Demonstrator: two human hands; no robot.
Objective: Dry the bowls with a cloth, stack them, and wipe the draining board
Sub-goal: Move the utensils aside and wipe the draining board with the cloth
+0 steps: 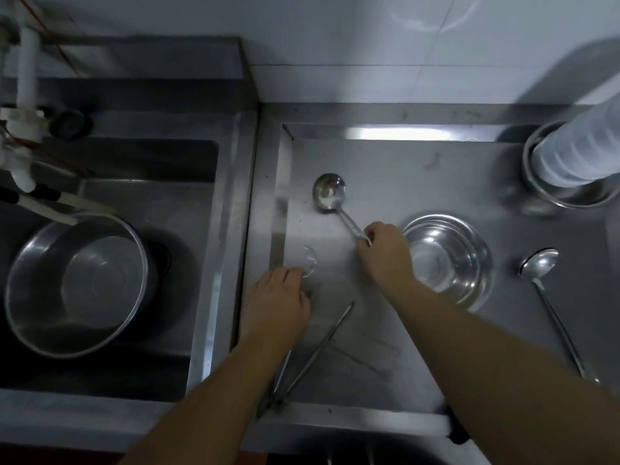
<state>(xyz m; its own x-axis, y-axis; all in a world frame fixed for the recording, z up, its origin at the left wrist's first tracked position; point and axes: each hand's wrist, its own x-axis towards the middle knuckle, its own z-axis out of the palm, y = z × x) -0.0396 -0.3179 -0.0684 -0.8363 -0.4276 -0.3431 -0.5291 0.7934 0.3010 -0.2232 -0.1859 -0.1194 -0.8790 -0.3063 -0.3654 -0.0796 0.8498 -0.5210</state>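
Dim steel kitchen counter, recessed steel draining board beside a sink. Stacked shiny steel bowls sitting on the board, just right of the right hand pinching a steel ladle's handle. Left hand curling over something unclear, above long steel tongs. Second steel ladle lying farther right.

The recessed steel draining board lies right of the deep steel sink, in which a large round steel basin sits. On the board, a steel ladle lies at the back left, the stacked round steel bowls in the middle, a second long-handled steel ladle to their right, and thin steel tongs at the front left. At the back right corner, a tall stack of clear plastic cups stands in a round steel pot.
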